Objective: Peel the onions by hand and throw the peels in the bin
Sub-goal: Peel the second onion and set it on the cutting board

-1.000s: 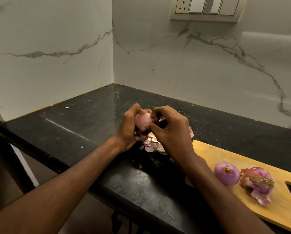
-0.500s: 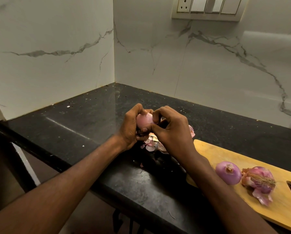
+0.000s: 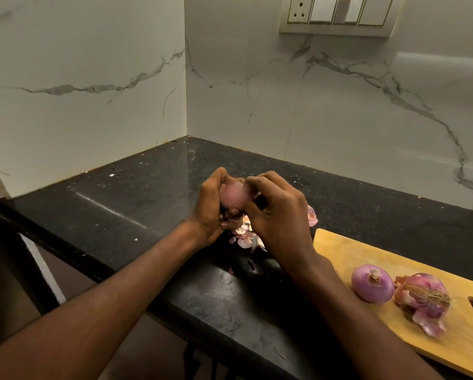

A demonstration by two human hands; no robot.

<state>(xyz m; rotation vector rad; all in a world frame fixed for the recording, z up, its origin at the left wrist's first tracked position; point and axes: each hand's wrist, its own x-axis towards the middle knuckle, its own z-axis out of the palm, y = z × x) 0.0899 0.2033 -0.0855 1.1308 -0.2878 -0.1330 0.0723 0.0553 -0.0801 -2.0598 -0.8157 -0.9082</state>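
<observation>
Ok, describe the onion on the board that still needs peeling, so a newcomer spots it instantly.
Find the wooden cutting board at the right of the black counter. Two onions sit on it; take the unpeeled onion nearer the handle slot. Unlike the smooth peeled onion beside it, it has dry roots and loose, papery skin.

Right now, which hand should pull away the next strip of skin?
Right hand, probably: its fingers already pinch at the pink half-peeled onion, which the left hand grips steady.

We see dim, warm light, a glare streak on the counter (image 3: pixel 114 209), and wide-angle bending at the edges.
</observation>
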